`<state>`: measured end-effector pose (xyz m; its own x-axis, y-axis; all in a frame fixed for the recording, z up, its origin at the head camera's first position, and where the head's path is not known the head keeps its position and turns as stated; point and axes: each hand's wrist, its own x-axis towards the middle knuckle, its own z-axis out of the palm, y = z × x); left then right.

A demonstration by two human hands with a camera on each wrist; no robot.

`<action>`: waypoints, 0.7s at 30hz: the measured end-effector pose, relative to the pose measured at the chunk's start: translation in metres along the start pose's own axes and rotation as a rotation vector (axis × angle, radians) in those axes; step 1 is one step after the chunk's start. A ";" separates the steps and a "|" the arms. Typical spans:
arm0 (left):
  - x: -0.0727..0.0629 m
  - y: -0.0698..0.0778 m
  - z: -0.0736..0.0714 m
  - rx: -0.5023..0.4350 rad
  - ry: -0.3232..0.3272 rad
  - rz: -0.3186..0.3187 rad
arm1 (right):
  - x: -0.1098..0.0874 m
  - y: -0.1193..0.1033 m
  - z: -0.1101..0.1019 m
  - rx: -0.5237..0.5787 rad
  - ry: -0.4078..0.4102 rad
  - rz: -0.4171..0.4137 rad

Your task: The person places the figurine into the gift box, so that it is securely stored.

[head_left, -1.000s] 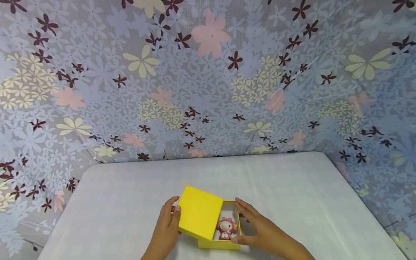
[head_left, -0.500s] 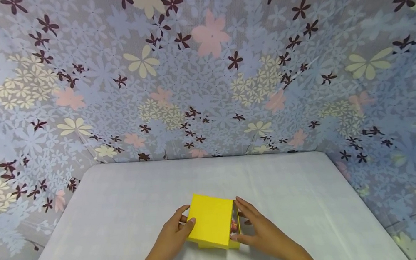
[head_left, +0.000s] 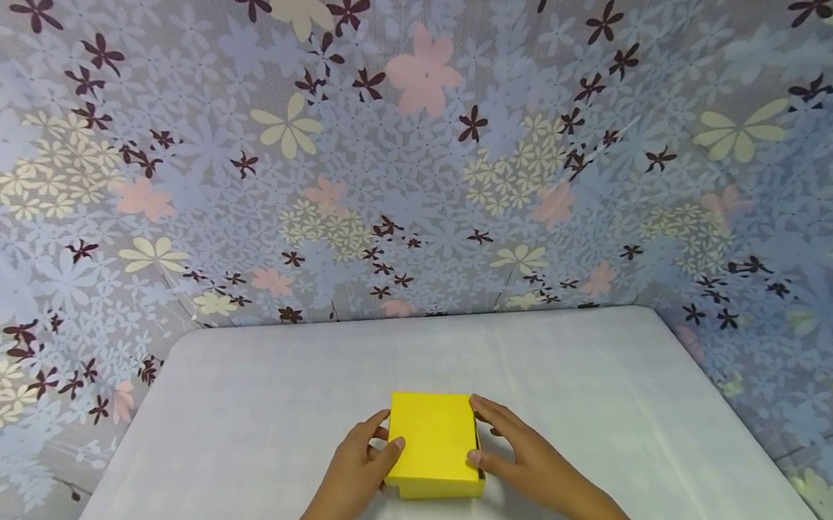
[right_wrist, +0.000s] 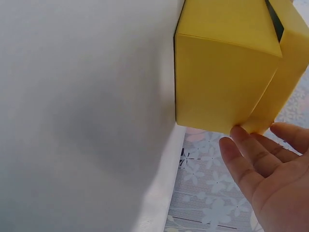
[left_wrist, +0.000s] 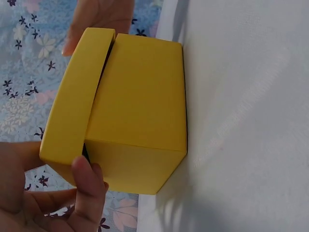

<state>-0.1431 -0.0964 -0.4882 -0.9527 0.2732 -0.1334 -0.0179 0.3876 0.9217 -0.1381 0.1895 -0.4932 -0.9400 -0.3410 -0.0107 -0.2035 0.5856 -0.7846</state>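
Observation:
A yellow square box (left_wrist: 137, 94) stands on the white-covered table, with its yellow lid (head_left: 433, 434) resting over the top. The lid sits slightly askew; dark gaps show along its rim in both wrist views. My left hand (head_left: 354, 471) grips the lid's left edge, thumb on the near side and fingers around the rim. On the right side, my right hand (head_left: 529, 458) touches the box and lid with spread, fairly straight fingertips (right_wrist: 239, 133). The inside of the box is hidden by the lid.
The white table cover (head_left: 285, 381) stretches around the box on all sides. Behind and beside the table rises floral-patterned fabric or wallpaper (head_left: 423, 167).
My left hand has brought the lid rightward and turned it square over the box, covering the pink-and-white figurine seen inside earlier. My right hand has stayed at the box's right side.

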 end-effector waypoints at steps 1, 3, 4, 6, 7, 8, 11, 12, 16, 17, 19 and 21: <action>0.000 0.000 0.000 -0.003 -0.005 0.005 | 0.000 0.000 0.000 0.010 -0.005 0.003; -0.001 0.001 0.000 -0.006 -0.017 0.011 | 0.000 0.001 0.000 0.012 -0.008 0.009; -0.001 0.002 0.000 -0.008 -0.021 0.013 | 0.000 0.001 0.000 0.010 -0.008 0.010; -0.001 0.002 0.001 -0.007 -0.024 0.015 | 0.000 0.002 0.000 0.010 -0.012 0.016; 0.000 0.002 0.001 -0.005 -0.023 0.017 | 0.000 0.002 0.000 0.010 -0.014 0.016; 0.000 0.001 0.001 0.000 -0.024 0.019 | 0.001 0.002 -0.001 0.010 -0.016 0.017; 0.001 -0.001 0.000 0.013 -0.026 0.027 | 0.001 0.001 -0.001 0.008 -0.020 0.022; 0.001 -0.002 0.000 0.017 -0.026 0.032 | 0.002 0.001 -0.001 0.005 -0.018 0.024; 0.003 -0.005 0.001 0.034 -0.016 0.053 | 0.003 -0.001 0.000 -0.015 -0.011 0.049; 0.003 -0.005 0.002 0.038 -0.009 0.058 | 0.003 -0.001 0.000 -0.017 -0.008 0.052; 0.004 -0.006 0.003 0.052 0.006 0.071 | 0.004 -0.002 0.000 -0.010 -0.004 0.059; 0.004 -0.006 0.004 0.066 0.017 0.077 | 0.004 -0.002 0.000 -0.007 0.001 0.062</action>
<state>-0.1461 -0.0941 -0.4954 -0.9555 0.2895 -0.0561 0.0752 0.4232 0.9029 -0.1418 0.1868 -0.4919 -0.9511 -0.3032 -0.0584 -0.1470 0.6110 -0.7779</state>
